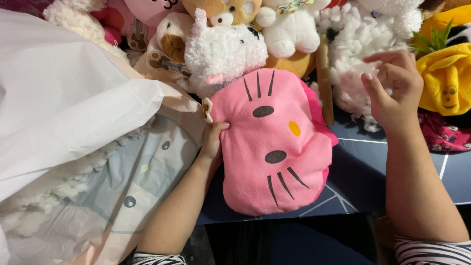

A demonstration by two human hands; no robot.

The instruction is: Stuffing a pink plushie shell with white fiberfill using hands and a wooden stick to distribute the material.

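Note:
A pink cat-face plush cushion point(272, 142) with black whiskers, black oval eyes and a yellow nose lies on a dark blue table point(363, 172). My left hand point(212, 140) grips its left edge, thumb on the pink fabric. My right hand point(392, 88) is up at the right, fingers pinched on a clump of white fluffy stuffing point(353, 73) from a loose pile. The cushion looks partly filled and dented near the nose.
A large translucent white plastic bag point(64, 108) with more stuffing inside fills the left side. Several plush toys line the back: a fluffy white dog point(223, 49), a white bear point(287, 27), a yellow toy point(446, 81). A brown cardboard tube point(324, 73) stands beside the stuffing.

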